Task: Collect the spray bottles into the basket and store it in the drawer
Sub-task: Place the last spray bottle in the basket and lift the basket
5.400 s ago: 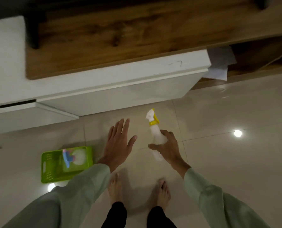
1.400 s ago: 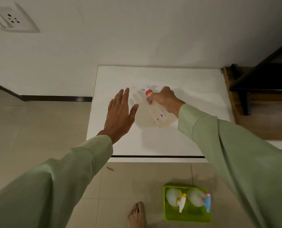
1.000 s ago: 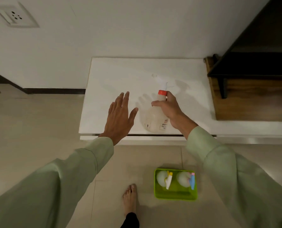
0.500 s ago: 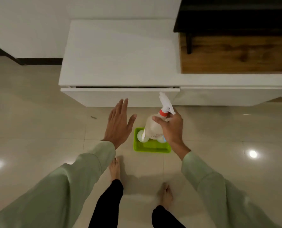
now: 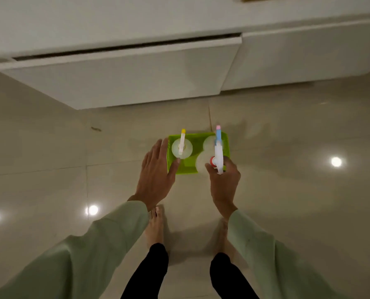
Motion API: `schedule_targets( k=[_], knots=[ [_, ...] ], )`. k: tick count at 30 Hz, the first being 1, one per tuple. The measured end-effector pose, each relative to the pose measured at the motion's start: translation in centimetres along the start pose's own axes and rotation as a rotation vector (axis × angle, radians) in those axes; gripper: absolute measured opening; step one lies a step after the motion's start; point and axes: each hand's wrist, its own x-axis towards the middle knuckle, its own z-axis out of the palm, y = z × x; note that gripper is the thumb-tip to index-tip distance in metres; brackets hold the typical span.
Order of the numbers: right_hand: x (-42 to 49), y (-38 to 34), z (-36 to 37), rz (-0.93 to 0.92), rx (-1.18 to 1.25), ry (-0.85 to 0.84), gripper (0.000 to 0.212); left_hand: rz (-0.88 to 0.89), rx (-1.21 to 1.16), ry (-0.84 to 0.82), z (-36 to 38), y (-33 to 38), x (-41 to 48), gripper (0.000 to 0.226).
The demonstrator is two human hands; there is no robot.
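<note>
A lime-green basket [image 5: 198, 140] stands on the tiled floor in front of me. A clear spray bottle with a yellow nozzle [image 5: 182, 147] stands upright in its left part. Another with a blue and pink nozzle [image 5: 218, 134] stands at its right rear. My right hand [image 5: 224, 180] grips a third bottle with a red collar and white trigger [image 5: 216, 161] by its neck, over the basket's front right corner; its body is blurred. My left hand [image 5: 156, 175] is flat with fingers apart, beside the basket's left wall.
A low white cabinet runs across the top, and its left drawer [image 5: 119, 70] stands slightly ajar with a dark gap along its top edge. My bare feet [image 5: 155, 225] are just behind the basket. Ceiling lights reflect off the glossy floor tiles.
My right hand lifted the red-collared bottle off the white cabinet top and brought it down over the basket on the floor. The view tilted down from the cabinet top to the floor.
</note>
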Motion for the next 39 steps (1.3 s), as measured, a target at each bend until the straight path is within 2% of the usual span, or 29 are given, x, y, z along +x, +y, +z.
schedule_targets(
  k=[5,14,19,25,29,32,37,39],
  knots=[
    [1.4,4.4,3.6,-0.099,-0.081,0.008,0.025,-0.029,-0.045,-0.011,4.6,-2.3,2.4,0.069],
    [3.5,7.7,7.4,-0.198,-0.191,-0.027,0.021,-0.066,-0.143,0.017,8.3,-3.7,6.2,0.063],
    [4.7,9.6,7.9,-0.147,-0.239,-0.067,0.031,-0.112,-0.17,0.023,9.5,-3.3,7.3,0.062],
    [4.9,10.2,6.1,-0.112,-0.141,-0.255,0.064,-0.181,-0.17,0.114,10.1,-2.0,8.5,0.054],
    [5.5,8.7,3.0,-0.224,-0.142,-0.101,0.046,-0.332,-0.09,0.179,10.5,-0.8,9.6,0.034],
    [6.5,7.3,1.0,-0.265,-0.161,-0.011,0.047,-0.35,-0.079,0.211,11.1,-0.9,10.1,0.027],
    [9.9,6.2,2.0,-0.184,-0.26,-0.118,0.039,-0.401,-0.069,0.254,11.8,-1.3,10.3,0.03],
    [11.0,6.4,2.9,-0.209,-0.303,-0.169,0.032,-0.412,-0.069,0.25,11.9,-1.3,10.3,0.031]
  ],
)
